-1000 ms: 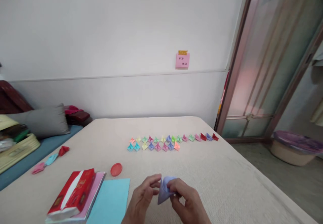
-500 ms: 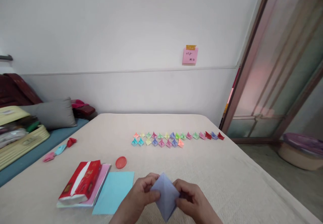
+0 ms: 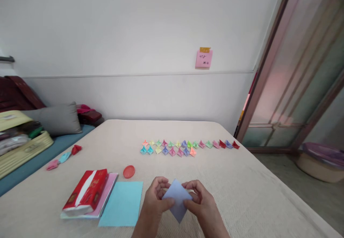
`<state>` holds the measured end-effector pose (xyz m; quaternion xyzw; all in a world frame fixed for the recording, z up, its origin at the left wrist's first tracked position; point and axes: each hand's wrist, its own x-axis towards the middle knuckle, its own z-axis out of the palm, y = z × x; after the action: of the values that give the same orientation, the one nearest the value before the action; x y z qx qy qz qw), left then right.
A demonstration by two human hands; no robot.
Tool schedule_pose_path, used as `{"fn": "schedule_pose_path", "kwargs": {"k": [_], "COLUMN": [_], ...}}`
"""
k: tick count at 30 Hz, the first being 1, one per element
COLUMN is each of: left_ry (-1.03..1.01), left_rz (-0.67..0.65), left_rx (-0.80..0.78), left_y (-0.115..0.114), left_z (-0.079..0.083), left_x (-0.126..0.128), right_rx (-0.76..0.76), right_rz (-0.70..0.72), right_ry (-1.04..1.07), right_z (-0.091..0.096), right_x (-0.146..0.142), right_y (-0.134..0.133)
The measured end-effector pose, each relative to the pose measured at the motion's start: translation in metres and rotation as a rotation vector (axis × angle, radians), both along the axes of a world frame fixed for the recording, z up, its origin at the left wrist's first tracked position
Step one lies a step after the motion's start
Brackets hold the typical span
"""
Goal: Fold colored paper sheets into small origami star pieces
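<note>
Both my hands are raised just above the cream-covered surface (image 3: 220, 191), holding a folded lavender paper (image 3: 177, 199) between them. It hangs as a flat diamond with one point downward. My left hand (image 3: 157, 195) pinches its left side, and my right hand (image 3: 200, 199) grips its right side. To the left of my left hand lies a flat sheet of light blue paper (image 3: 120, 204), not touching the hands. Farther ahead stands a double row of several small folded paper pieces (image 3: 172, 148) in mixed colours.
A red tissue packet (image 3: 86, 191) rests on a pink booklet (image 3: 109, 188), with a red round lid (image 3: 129, 171) beyond. Several paper pieces (image 3: 64, 157) lie near the left edge. A blue mat (image 3: 56, 145), grey cushion (image 3: 53, 120) and yellow basket (image 3: 27, 152) are left; a glass door (image 3: 285, 84) is right.
The lavender paper has gone from a puckered shape to a flat diamond. My hands have moved closer together and lifted it slightly. The view has tilted and shifted a little.
</note>
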<state>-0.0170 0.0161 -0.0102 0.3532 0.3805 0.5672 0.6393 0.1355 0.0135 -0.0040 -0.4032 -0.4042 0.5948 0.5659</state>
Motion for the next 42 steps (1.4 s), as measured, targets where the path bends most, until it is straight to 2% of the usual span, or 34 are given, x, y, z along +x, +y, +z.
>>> {"fn": "schedule_pose_path", "kwargs": {"k": [4, 6, 8, 11, 13, 17, 19, 24, 29, 31, 38, 42], "left_ry": [-0.070, -0.075, 0.009, 0.264, 0.324, -0.025, -0.123, 0.030, 0.125, 0.132, 0.095, 0.110], "left_rz": [-0.131, -0.146, -0.085, 0.016, 0.027, -0.080, -0.110, 0.000, 0.068, 0.057, -0.131, -0.110], "left_rx": [-0.099, -0.131, -0.134, -0.090, -0.089, -0.122, -0.100, -0.034, -0.034, -0.046, -0.099, -0.064], "left_y": [-0.009, -0.013, -0.013, -0.010, -0.007, -0.009, -0.011, -0.015, -0.011, -0.008, -0.008, -0.007], "left_z": [0.008, 0.010, 0.009, 0.005, 0.001, -0.001, 0.001, 0.006, -0.002, -0.004, -0.001, 0.000], "left_x": [0.008, 0.012, 0.013, 0.013, 0.013, 0.014, 0.013, 0.011, 0.009, 0.008, 0.009, 0.007], "right_rx": [0.015, -0.017, -0.055, -0.070, -0.071, -0.090, -0.095, -0.095, -0.083, -0.056, -0.001, 0.019], "right_rz": [0.030, 0.038, 0.067, 0.134, 0.158, 0.119, 0.098, 0.107, 0.022, 0.000, -0.005, 0.009], "right_ry": [-0.012, -0.006, -0.012, -0.051, -0.082, -0.086, -0.066, -0.098, -0.233, -0.230, -0.190, -0.198], "right_z": [0.001, -0.001, -0.004, -0.008, -0.007, 0.000, 0.004, 0.006, 0.001, 0.001, 0.010, 0.011], "right_x": [-0.001, 0.000, 0.001, 0.001, 0.000, 0.002, 0.003, 0.006, 0.010, 0.011, 0.011, 0.013], "right_y": [0.000, 0.001, 0.002, 0.003, 0.003, 0.001, 0.001, 0.001, 0.007, 0.008, 0.003, 0.002]}}
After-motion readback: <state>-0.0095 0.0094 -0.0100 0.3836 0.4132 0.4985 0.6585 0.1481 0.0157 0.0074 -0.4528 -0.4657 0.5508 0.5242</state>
